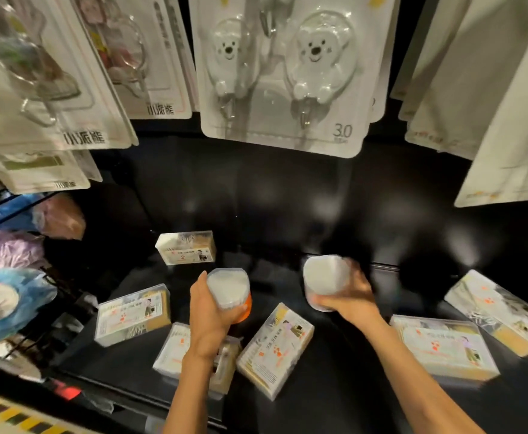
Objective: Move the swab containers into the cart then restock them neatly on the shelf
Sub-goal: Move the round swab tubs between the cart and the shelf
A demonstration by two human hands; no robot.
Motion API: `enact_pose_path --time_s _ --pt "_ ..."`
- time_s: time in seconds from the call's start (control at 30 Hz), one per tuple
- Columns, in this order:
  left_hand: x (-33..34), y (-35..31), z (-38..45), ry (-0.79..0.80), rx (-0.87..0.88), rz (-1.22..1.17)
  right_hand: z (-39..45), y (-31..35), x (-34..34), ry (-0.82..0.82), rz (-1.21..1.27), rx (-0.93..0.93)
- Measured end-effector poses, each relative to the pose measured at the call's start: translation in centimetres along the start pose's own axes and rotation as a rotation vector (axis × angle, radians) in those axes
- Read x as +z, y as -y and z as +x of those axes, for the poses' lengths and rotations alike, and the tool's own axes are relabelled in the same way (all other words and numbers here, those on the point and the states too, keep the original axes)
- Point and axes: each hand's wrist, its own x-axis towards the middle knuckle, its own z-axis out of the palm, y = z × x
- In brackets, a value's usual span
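My left hand (207, 311) grips a round clear swab container (228, 289) full of white swabs, with an orange base showing at its right. My right hand (347, 300) grips a second round swab container (325, 278), tilted and slightly blurred. Both are held just above the black shelf (334, 371). Several rectangular clear swab boxes lie scattered on the shelf: one at the back (186, 247), one at the left (132, 314), one partly under my left forearm (175, 349), one in the middle (275, 349), and two at the right (444, 349), (500, 311).
Blister packs of bear-shaped hooks (284, 73) hang above the shelf, with more hanging packs at left (53, 73) and right (491, 89). Bagged blue and purple items (9, 296) fill the left compartment. A yellow-black striped edge (12, 415) runs at the bottom left.
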Motion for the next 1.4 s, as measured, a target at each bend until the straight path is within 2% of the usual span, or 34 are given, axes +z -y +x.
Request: enact_pose_path --time_s 0.1,0.2,0.37,0.43,0.57,0.73,0.87,1.0,1.13,1.23,1.4 --pt "1.6 -1.3 0.8 0.029 -0.045 0.054 0.0 1.4 1.4 0.064 0.063 0.017" --pt "2.8 -2.0 1.4 0.102 -0.127 0.074 0.0 1.8 2.5 -0.007 0.167 -0.031" --pt "2.1 0.1 2.0 0.191 -0.232 -0.094 0.1 -0.1 3.2 0.121 0.346 0.099" --pt "1.9 0.5 2.5 0.261 -0.227 -0.100 0.0 -0.8 3.4 0.114 0.378 0.092" --pt "2.0 0.2 3.4 0.389 -0.105 -0.125 -0.1 -0.8 4.1 0.095 0.479 0.100" --pt "2.2 0.3 3.5 0.364 -0.030 -0.162 0.0 0.3 4.1 0.105 0.501 0.053" --pt "2.4 -0.4 3.0 0.248 -0.134 -0.228 -0.4 0.3 3.8 0.067 0.562 0.070" --pt "1.9 -1.6 2.9 0.193 0.004 -0.290 -1.1 0.6 2.3 -0.063 0.600 0.095" --pt "1.4 -3.8 2.3 0.243 0.132 -0.337 -1.8 1.1 0.1 -0.212 0.676 0.078" --pt "1.5 -5.9 1.2 0.307 0.181 -0.366 -3.5 0.5 -1.7 -0.289 0.707 -0.042" --pt "2.1 -9.6 -1.8 0.443 0.364 -0.436 -8.3 -0.8 -5.7 -0.345 0.723 -0.244"
